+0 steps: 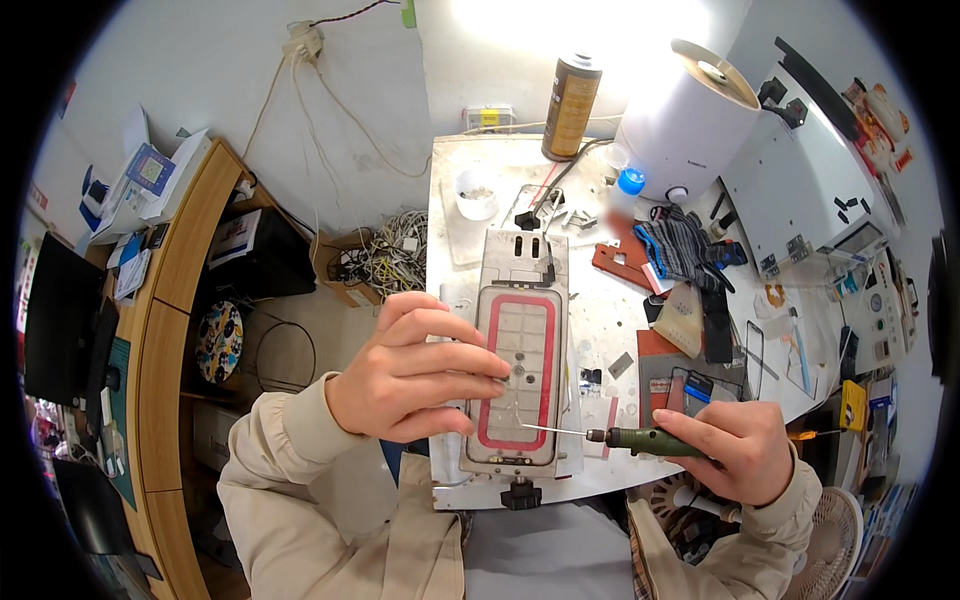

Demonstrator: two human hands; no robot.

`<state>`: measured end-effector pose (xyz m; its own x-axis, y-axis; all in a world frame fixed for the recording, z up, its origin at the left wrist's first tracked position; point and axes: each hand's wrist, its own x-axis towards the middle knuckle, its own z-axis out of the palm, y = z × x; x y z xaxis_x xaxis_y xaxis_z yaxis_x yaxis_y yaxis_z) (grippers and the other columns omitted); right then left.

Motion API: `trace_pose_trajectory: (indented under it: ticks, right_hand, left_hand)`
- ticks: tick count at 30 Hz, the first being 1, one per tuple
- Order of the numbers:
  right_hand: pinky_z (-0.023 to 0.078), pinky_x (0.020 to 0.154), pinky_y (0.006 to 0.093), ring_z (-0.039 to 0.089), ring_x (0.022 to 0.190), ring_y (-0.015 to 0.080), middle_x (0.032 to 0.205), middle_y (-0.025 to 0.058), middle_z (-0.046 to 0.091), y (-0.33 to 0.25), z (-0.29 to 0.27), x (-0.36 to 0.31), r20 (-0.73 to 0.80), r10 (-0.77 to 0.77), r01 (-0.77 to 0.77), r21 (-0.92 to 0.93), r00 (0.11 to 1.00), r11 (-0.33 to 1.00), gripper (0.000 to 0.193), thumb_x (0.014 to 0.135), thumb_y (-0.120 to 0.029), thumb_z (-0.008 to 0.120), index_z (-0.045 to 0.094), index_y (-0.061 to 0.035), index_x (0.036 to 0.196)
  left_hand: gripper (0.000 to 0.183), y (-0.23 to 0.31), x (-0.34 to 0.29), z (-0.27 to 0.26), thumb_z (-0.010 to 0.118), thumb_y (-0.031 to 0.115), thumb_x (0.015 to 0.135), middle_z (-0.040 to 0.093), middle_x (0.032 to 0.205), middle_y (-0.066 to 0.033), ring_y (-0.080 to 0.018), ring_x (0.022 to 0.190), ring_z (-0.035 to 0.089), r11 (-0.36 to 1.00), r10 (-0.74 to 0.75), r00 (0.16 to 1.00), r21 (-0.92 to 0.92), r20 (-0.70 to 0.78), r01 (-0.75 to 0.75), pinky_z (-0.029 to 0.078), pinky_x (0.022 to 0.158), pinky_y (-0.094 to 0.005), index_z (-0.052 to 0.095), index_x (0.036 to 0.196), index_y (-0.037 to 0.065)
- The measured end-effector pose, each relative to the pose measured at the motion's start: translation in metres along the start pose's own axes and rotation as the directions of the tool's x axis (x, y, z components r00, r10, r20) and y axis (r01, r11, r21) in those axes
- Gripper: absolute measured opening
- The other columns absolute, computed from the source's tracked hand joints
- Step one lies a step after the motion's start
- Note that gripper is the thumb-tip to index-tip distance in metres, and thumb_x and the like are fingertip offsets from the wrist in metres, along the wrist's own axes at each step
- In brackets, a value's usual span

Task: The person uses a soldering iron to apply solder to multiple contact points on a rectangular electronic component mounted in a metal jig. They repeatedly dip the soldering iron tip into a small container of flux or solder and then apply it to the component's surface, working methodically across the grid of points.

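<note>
My right hand [745, 448] grips a slim green rotary tool [650, 441] with a long thin metal shaft. The shaft points left, and its tip is over the lower part of a flat rectangular plate [540, 318] ringed by a pink-red border. That plate lies in a metal holding fixture [513, 260] with a black knob [520, 494] at its near end. My left hand [415, 372] reaches over the plate's left edge, fingers stretched and apart. Its fingertips are close to the plate's middle; I cannot tell whether they touch it. Small round dark spots show beside them.
Behind the fixture stand a white cup [476, 195], a tall spray can [572, 108] and a white cylindrical appliance [688, 120]. Grey gloves [680, 245] and small parts lie to the right. A large white machine [815, 180] occupies the far right. Tangled cables [395, 252] lie left of the table.
</note>
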<state>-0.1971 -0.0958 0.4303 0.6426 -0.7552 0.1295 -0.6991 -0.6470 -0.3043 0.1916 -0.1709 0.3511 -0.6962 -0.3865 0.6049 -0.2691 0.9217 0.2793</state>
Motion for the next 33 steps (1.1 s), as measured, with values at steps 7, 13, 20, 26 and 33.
trace_pose_trajectory:
  ticks: [7,13,20,26,33]
  right_hand:
    - [0.047,0.051,0.0357,0.062,0.060,0.0192,0.075,0.0007,0.064,0.001,0.004,-0.011,-0.001,-0.012,0.012,0.027,1.000,1.000,0.055,0.076,-0.016,0.088,0.078,-0.0152,0.130]
    - [0.045,0.050,0.0353,0.060,0.058,0.0195,0.074,0.0008,0.063,-0.001,0.008,-0.018,-0.016,0.000,0.000,0.012,1.000,1.000,0.057,0.075,-0.016,0.089,0.078,-0.0145,0.130]
    - [0.044,0.049,0.0351,0.060,0.057,0.0203,0.073,0.0023,0.062,-0.005,0.009,-0.022,-0.053,0.022,-0.022,0.010,0.998,1.000,0.056,0.076,-0.016,0.089,0.077,-0.0120,0.131]
    - [0.046,0.050,0.0349,0.062,0.058,0.0208,0.075,0.0038,0.064,-0.008,0.002,-0.019,-0.081,0.033,-0.032,0.004,0.996,0.999,0.059,0.076,-0.014,0.089,0.075,-0.0100,0.133]
    - [0.048,0.052,0.0347,0.062,0.059,0.0213,0.077,0.0040,0.066,-0.016,0.003,-0.013,-0.069,0.004,0.007,0.146,0.998,0.989,0.061,0.078,-0.015,0.089,0.073,-0.0083,0.136]
  left_hand:
    - [0.040,0.001,0.001,-0.002,0.068,0.050,0.099,0.076,0.125,0.0025,-0.0223,0.117,0.061,1.000,-0.002,1.000,0.005,0.017,0.002,0.039,0.105,-0.0446,0.082,0.105,0.012]
    - [0.042,0.002,0.000,-0.002,0.067,0.050,0.099,0.076,0.125,0.0020,-0.0226,0.117,0.061,1.000,-0.006,1.000,0.015,0.031,0.005,0.040,0.105,-0.0446,0.082,0.104,0.012]
    - [0.052,0.003,0.003,-0.002,0.056,0.057,0.106,0.078,0.119,-0.0004,-0.0236,0.112,0.061,0.999,-0.002,1.000,0.047,0.006,0.002,0.042,0.101,-0.0446,0.084,0.103,0.013]
    - [0.035,0.039,0.032,-0.004,0.077,0.043,0.094,0.076,0.110,-0.0010,-0.0231,0.104,0.065,0.999,-0.033,0.996,0.026,-0.083,0.035,0.047,0.092,-0.0410,0.080,0.108,0.011]
    - [0.026,0.057,0.037,0.005,0.083,0.011,0.082,0.074,0.100,-0.0012,-0.0177,0.086,0.069,0.993,0.063,0.992,0.110,-0.108,-0.051,0.052,0.079,-0.0314,0.078,0.106,0.007]
